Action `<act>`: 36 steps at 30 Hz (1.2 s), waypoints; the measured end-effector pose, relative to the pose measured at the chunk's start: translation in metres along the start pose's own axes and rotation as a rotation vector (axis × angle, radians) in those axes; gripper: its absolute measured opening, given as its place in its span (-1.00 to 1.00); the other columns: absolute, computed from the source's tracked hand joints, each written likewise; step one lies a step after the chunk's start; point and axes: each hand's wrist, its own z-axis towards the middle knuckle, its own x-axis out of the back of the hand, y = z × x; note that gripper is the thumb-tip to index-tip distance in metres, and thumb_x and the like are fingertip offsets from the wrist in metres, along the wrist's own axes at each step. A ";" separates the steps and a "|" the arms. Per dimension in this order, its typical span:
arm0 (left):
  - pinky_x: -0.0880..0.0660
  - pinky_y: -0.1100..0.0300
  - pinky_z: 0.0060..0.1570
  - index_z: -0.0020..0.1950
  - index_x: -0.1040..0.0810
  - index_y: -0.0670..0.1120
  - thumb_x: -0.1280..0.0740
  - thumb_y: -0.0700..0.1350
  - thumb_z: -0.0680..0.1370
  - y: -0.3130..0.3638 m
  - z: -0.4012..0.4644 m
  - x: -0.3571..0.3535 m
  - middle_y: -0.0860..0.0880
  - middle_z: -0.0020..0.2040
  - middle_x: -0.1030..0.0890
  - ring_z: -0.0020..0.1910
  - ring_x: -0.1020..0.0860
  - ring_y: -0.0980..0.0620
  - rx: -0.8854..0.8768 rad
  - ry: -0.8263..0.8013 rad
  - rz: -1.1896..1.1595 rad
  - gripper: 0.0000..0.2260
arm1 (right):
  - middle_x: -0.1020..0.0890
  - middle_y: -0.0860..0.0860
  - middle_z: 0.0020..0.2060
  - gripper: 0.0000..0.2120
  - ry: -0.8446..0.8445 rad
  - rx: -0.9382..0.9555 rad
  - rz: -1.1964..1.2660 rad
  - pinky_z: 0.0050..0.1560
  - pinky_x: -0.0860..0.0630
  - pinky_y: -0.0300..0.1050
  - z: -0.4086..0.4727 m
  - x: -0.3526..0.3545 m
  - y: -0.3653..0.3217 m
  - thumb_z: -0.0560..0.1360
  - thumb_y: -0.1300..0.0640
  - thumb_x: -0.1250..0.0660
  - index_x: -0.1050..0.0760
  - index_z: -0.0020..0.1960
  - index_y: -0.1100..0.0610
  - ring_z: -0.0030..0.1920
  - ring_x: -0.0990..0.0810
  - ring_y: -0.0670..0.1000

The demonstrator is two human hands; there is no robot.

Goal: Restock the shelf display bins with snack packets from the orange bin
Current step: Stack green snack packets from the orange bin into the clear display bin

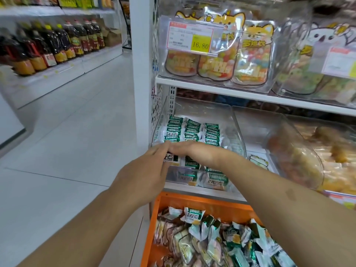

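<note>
Orange bin: the bright orange plastic crate [163, 204] sits lowest and nearest, under the shelf edge, heaped with loose green-and-white snack packets [194, 215], so stock is within easy reach.
Left hand: the left hand [146, 170] has straight fingers laid against the left end of the front row of packets; it holds nothing and seems to be pushing the row tidy.
Right hand: the right hand [192, 151] lies flat, fingers extended and pointing left, pressing down on the packet tops; its fingertips meet the left hand's.
Display bin: the clear plastic shelf bin [238, 132] holds neat rows of green-topped packets [192, 130] standing on edge, labels forward, likely so shoppers can read them.
Progress: my judgement is that this bin is partly filled, with much still waiting in the crate.
Neighbours: an adjacent clear bin of yellowish snacks [312, 160] stands to the right; above, cat-printed pouches [250, 58] behind a price tag [190, 38].
Aisle: dark bottles [57, 45] line the far shelf.
</note>
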 end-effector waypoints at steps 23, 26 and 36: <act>-0.55 -0.01 0.34 0.63 0.11 0.42 -0.03 0.24 0.72 -0.016 0.001 -0.013 0.23 0.69 -0.02 0.57 -0.34 0.03 -0.065 -0.102 0.119 -0.48 | -0.64 0.01 0.32 -0.69 0.180 -0.013 -0.334 0.15 -0.48 -0.14 0.037 0.013 -0.003 0.71 0.19 -0.20 -0.63 0.35 0.08 0.19 -0.60 -0.01; -0.57 0.00 0.31 0.63 0.13 0.42 -0.04 0.24 0.71 -0.018 0.001 -0.014 0.22 0.69 -0.04 0.55 -0.37 0.02 -0.075 -0.087 0.111 -0.47 | -0.68 0.00 0.21 -0.72 0.166 0.004 -0.334 0.07 -0.47 -0.14 0.038 0.013 0.000 0.70 0.21 -0.24 -0.65 0.31 0.08 0.12 -0.61 -0.01; -0.62 0.07 0.18 0.63 0.11 0.40 -0.06 0.20 0.73 -0.017 0.000 -0.011 0.20 0.64 -0.14 0.42 -0.48 0.05 -0.106 -0.043 0.110 -0.48 | -0.68 -0.09 0.04 -0.75 0.116 0.003 -0.231 0.07 -0.56 -0.14 0.034 0.017 0.003 0.65 0.25 -0.29 -0.66 0.14 -0.03 0.04 -0.62 -0.09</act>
